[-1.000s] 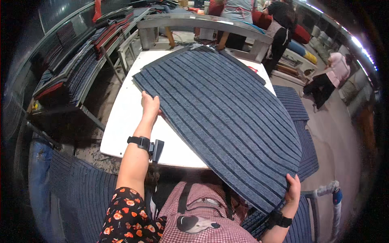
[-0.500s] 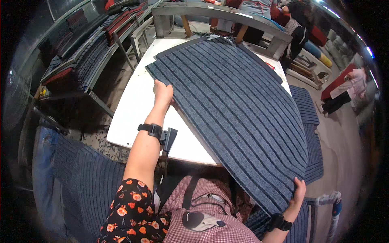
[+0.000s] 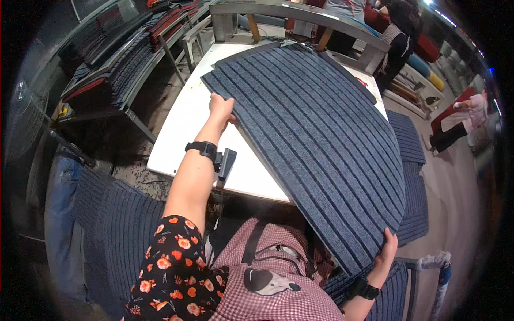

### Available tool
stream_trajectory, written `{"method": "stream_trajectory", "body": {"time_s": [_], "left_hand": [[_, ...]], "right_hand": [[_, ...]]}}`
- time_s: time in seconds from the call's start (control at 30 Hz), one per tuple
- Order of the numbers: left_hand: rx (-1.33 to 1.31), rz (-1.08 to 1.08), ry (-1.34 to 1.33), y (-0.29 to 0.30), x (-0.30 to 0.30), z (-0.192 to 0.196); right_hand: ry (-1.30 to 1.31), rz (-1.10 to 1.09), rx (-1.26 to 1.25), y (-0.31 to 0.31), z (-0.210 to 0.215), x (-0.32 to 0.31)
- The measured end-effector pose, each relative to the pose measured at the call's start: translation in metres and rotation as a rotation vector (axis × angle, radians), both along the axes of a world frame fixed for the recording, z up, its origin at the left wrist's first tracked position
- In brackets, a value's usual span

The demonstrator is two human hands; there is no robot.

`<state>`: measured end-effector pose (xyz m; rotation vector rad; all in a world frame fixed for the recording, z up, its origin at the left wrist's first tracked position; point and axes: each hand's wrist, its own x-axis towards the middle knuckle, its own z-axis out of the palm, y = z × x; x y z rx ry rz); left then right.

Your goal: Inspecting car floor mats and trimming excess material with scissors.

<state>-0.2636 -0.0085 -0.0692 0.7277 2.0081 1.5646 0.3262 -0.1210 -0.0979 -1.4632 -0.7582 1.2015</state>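
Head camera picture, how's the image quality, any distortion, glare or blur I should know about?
Head view: strong fisheye bend, so the white table edge and the blue ribbed mat curve toward a dark rim; bright lamp glare at the upper right; mat ribs and the left hand sharp; the right hand near the rim slightly softer.

One view only, from a camera worn on the person's head, tilted steeply down and forward over the white table (image 3: pixel 182 134). Close range: the wearer's checked apron (image 3: pixel 278 289) and floral sleeve (image 3: pixel 171 267) fill the lower edge, forearms entering from below. Fisheye lens (straight edges bow toward the rim, dark corners all round). Farther off, top of frame, the shelving with stacked mats (image 3: pixel 123 64) sits left and other people (image 3: pixel 460 117) stand right. No second view shares the scene.
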Motion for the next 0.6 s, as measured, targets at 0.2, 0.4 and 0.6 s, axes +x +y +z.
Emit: {"method": "stream_trajectory", "body": {"time_s": [0.2, 0.4, 0.6], "left_hand": [[0.136, -0.274, -0.371, -0.038, -0.011, 0.006], [0.350, -0.409, -0.715, -0.021, -0.018, 0.001], [0.449, -0.311, -0.952, -0.029, -0.031, -0.008]], "right_hand": [[0.003, -0.023, -0.038, -0.001, -0.009, -0.015], [0.006, -0.110, -0.110, -0.003, -0.002, -0.015], [0.107, -0.034, -0.077, 0.001, -0.018, -0.005]]}}
